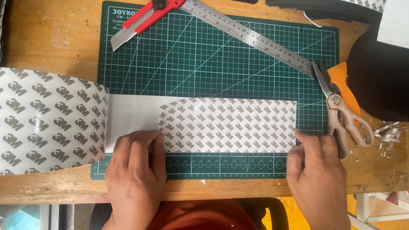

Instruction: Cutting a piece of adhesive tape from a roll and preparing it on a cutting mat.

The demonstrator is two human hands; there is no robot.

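Observation:
A rectangular sheet of white backing paper with a grey repeated pattern [228, 124] lies flat on a green cutting mat [221, 55]. Its left end overlaps a plain white strip [132, 117] that runs from a large roll of the same patterned sheet [49, 121] at the left. My left hand [136, 174] rests flat with fingers pressing the sheet's lower left corner. My right hand [317, 174] lies with fingertips touching the sheet's lower right corner. Neither hand grips anything.
A red utility knife [142, 21] and a steel ruler [251, 36] lie across the mat's top. Scissors with pale handles [341, 108] rest at the mat's right edge, beside an orange tool [347, 87] and a black object [379, 81]. Paper scraps [390, 136] litter the wooden table [51, 38].

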